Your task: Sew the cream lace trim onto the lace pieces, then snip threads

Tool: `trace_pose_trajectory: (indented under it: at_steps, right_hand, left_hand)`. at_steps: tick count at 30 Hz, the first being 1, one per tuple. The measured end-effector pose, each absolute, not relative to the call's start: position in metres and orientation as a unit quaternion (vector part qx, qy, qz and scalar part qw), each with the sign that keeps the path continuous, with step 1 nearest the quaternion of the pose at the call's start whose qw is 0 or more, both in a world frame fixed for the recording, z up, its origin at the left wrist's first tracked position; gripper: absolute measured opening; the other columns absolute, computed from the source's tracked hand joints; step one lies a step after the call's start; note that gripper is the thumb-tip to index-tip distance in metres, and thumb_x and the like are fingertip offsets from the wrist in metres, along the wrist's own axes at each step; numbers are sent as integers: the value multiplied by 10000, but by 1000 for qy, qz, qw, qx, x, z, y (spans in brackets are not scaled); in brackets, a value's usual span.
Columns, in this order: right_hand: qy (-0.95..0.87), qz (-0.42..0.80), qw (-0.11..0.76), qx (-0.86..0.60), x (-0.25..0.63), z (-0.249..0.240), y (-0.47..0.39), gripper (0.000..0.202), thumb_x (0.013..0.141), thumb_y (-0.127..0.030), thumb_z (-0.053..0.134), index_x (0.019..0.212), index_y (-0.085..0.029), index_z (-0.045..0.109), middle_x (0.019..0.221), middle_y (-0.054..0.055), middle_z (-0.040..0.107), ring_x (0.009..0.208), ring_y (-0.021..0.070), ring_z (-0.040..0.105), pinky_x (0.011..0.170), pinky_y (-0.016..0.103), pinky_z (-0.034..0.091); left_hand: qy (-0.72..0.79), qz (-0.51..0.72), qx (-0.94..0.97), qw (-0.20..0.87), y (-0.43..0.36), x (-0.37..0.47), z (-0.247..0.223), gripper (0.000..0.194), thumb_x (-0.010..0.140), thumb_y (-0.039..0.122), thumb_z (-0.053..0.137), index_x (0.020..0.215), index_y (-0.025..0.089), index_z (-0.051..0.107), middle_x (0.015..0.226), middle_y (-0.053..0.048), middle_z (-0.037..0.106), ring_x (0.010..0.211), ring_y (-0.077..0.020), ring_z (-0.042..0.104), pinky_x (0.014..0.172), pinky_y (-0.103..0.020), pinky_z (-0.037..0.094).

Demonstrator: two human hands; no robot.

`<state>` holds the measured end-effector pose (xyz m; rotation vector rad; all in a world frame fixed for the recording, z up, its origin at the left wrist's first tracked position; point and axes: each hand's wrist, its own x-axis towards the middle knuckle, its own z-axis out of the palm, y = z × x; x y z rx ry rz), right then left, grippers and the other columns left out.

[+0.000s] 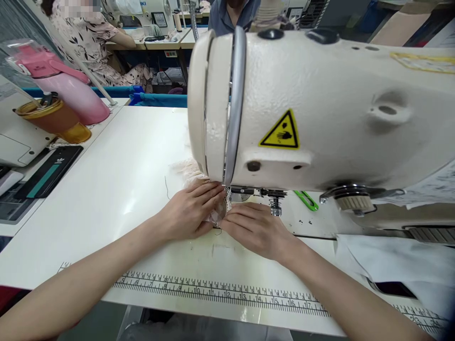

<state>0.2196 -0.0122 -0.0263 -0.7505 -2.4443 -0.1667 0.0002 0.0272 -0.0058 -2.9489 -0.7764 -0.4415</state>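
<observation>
A pale lace fabric piece [192, 171] lies under the head of a white sewing machine [313, 109], part of it hidden by the machine and my hands. My left hand [188, 208] rests on the lace, its fingers together and stretched toward the needle area. On the right, my right hand [258, 229] pinches the near edge of the lace, close to the left fingertips. The needle itself is hidden behind the machine head.
A ruler strip [213, 291] runs along the front table edge. Left stand a pink bottle [71, 90], an amber cup [57, 121] and a black case [51, 170]. A green cutter [306, 200] and white cloth [391, 265] lie right. Two people sit beyond.
</observation>
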Motion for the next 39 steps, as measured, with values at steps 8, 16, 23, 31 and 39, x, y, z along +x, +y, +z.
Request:
trace_pose_trajectory:
  at_steps: [8,16,23,31,39]
  right_hand:
    - [-912,-68,266,-305,225,-23,-8,235,888,-48,483,898,-225,637,765,-17,668,832,116,607,712,237,487]
    - [-910,-105,249,-316,227,-13,-4,183,862,-51,525,773,-202,578,714,-54,621,758,82,588,639,237,428]
    - [-884,-188,228,-363,229,0,-7,147,878,-132,575,764,-222,599,681,-52,605,641,87,514,544,282,305]
    - [-874,-214,222,-375,233,-2,-4,66,866,-212,610,813,-243,635,683,-56,638,552,100,426,527,285,307]
    - [-909,-93,256,-316,228,-13,-1,176,922,-149,528,859,-230,670,844,-14,692,759,107,580,675,247,451]
  left_hand:
    - [-269,-143,-950,70,22,5,-7,468,840,276,472,1224,33,584,1243,-156,635,1204,-302,553,958,-428,509]
    - [-273,-138,-949,78,20,6,-8,476,865,323,467,1232,42,581,1240,-164,631,1212,-321,536,957,-443,496]
    - [-277,-137,-948,81,21,7,-9,491,871,353,482,1248,54,576,1235,-168,632,1217,-338,529,944,-453,503]
    - [-233,-165,-954,88,20,9,-7,397,934,295,443,1238,78,577,1258,-134,631,1193,-284,577,996,-440,495]
    - [-209,-208,-951,97,21,8,-6,205,971,158,444,1018,122,640,1157,-68,694,1072,-179,665,989,-340,533]
